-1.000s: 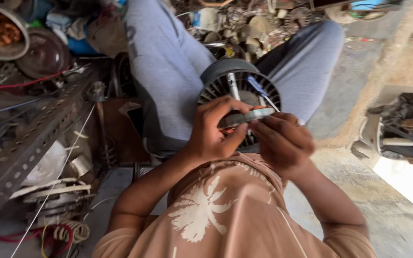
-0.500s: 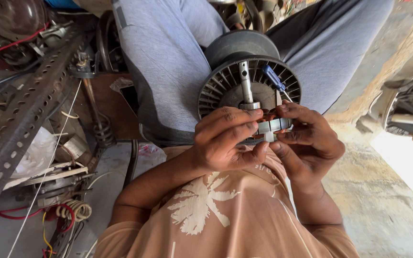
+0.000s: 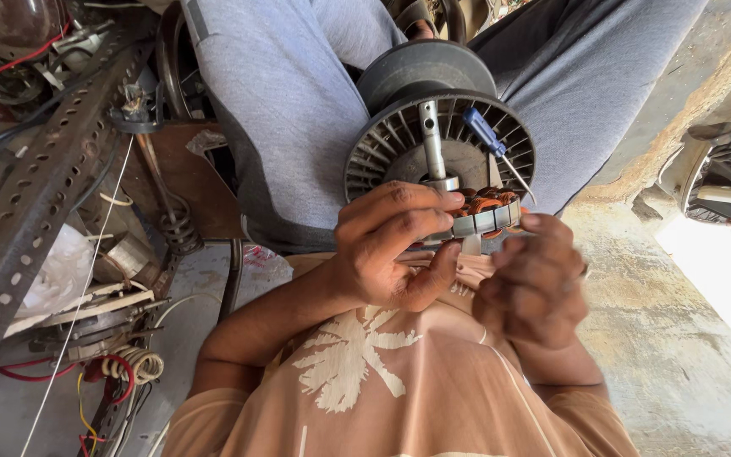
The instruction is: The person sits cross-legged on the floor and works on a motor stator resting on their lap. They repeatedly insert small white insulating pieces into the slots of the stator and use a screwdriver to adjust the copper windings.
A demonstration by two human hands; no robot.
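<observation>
On the person's lap, the ribbed fan motor (image 3: 433, 144) stands on edge, its copper-wound stator (image 3: 486, 213) gripped by the left hand (image 3: 395, 245), fingers curled tight. The right hand (image 3: 535, 283) pinches its rim; a blue screwdriver (image 3: 488, 140) lies across it.

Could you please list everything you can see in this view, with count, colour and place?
motor core: one, grey steel with copper-orange windings, held between both hands at centre
finned rotor housing: one, dark grey, on the lap behind the core
shaft: one, silver, standing out of the housing's middle
screwdriver: one, blue handle, lying on the housing's right side
perforated angle bar: one, dark metal, running diagonally at left
loose wires: several, red, yellow and white, bottom left
concrete floor: grey, right
grey trousers: one pair, top
left hand: gripping the core
right hand: blurred, gripping the core's right edge
</observation>
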